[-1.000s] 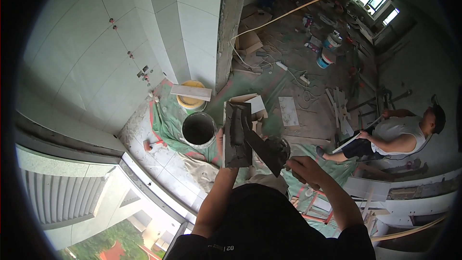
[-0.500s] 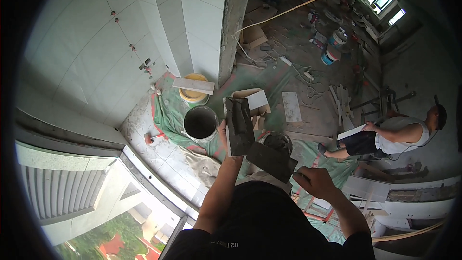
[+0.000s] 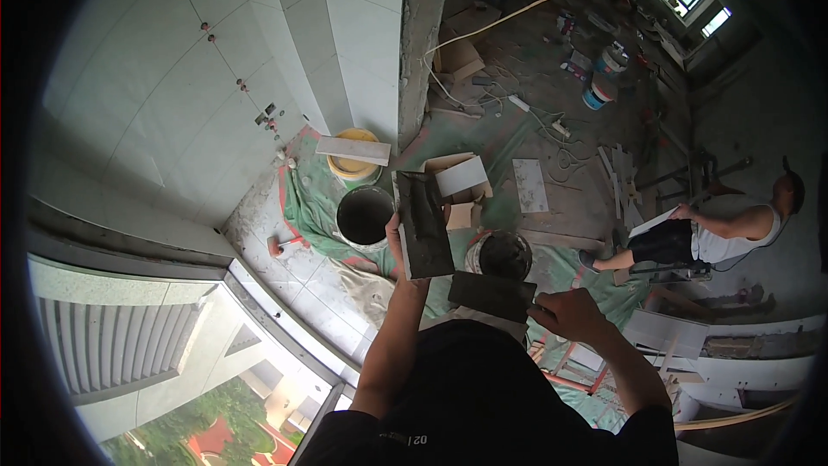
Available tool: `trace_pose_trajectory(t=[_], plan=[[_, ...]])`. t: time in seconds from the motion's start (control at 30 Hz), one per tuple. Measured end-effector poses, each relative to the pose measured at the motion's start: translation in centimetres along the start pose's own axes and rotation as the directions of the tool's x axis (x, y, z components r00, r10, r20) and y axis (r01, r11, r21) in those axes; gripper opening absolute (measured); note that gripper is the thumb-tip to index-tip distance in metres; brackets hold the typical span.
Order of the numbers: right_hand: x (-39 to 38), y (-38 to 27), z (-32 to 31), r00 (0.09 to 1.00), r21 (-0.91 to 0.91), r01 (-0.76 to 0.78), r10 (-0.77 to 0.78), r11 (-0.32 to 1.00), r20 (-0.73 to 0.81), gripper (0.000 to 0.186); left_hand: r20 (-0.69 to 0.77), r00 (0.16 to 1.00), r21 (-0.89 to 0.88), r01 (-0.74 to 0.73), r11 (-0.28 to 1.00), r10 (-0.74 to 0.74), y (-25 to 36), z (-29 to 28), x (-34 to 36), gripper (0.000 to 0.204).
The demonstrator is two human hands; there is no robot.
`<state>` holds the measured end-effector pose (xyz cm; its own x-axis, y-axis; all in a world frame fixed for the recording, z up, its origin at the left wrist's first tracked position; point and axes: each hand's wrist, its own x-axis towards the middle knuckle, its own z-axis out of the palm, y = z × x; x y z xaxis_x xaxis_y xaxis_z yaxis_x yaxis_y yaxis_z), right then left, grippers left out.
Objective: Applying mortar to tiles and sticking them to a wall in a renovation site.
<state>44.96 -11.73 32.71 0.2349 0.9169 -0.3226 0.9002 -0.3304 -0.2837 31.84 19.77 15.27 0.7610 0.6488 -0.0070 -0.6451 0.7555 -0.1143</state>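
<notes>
My left hand (image 3: 394, 242) grips a narrow rectangular tile (image 3: 411, 269) from beneath, its fingers at both long edges. Dark grey mortar (image 3: 426, 224) coats the upturned face in an uneven layer. In my right hand (image 3: 569, 316) is a flat trowel (image 3: 490, 296), its broad blade dark with mortar and held apart from the tile's lower right corner. Just beyond the blade stands a bucket (image 3: 527, 261) with mortar in it. Left of the tile is another bucket (image 3: 360, 247), dark inside.
A pale strip (image 3: 353, 150) lies across a yellow bucket (image 3: 345, 174) near the wall corner. An open cardboard box (image 3: 466, 215) sits beyond the tile. To the right, a co-worker (image 3: 733, 229) holds a white board. Green sheeting (image 3: 312, 207), cables and a window opening (image 3: 285, 328) surround me.
The trowel has come away from the tile's lower edge and turned more level, uncovering the mortar bucket. The tile has shifted slightly left, and its mortar looks smoother.
</notes>
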Motion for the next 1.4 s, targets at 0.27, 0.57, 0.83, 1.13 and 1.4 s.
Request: trace_pose_trajectory(t=[0.27, 0.57, 0.83, 1.13, 1.4], plan=[[0.6, 0.8, 1.9, 0.993, 0.251, -0.003, 0.032, 0.968, -0.111, 0.043, 0.056, 0.998, -0.065, -0.001, 0.998, 0.005, 0.4, -0.3, 0.0, 0.057], [-0.5, 3.5, 2.9, 0.982, 0.486, -0.075, 0.150, 0.871, -0.116, 0.035, 0.039, 0.998, -0.136, 0.052, 0.989, -0.047, 0.0, 1.7, -0.7, 0.064], [2.6, 4.2, 8.4, 0.971, 0.638, 0.002, 0.150, 0.770, -0.185, 0.028, 0.069, 0.983, -0.228, 0.184, 0.956, -0.173, -2.4, 3.6, -1.7, 0.070], [-2.0, 8.0, 13.3, 0.806, 0.796, -0.314, 0.588, 0.517, -0.064, 0.037, 0.037, 0.986, -0.089, 0.167, 0.982, -0.165, -1.3, 3.5, -2.6, 0.073], [1.2, 6.8, 7.9, 0.796, 0.952, -0.230, 0.601, 0.204, 0.064, 0.041, 0.148, 0.921, 0.168, 0.336, 0.927, -0.361, -1.8, 5.2, -5.7, 0.091]])
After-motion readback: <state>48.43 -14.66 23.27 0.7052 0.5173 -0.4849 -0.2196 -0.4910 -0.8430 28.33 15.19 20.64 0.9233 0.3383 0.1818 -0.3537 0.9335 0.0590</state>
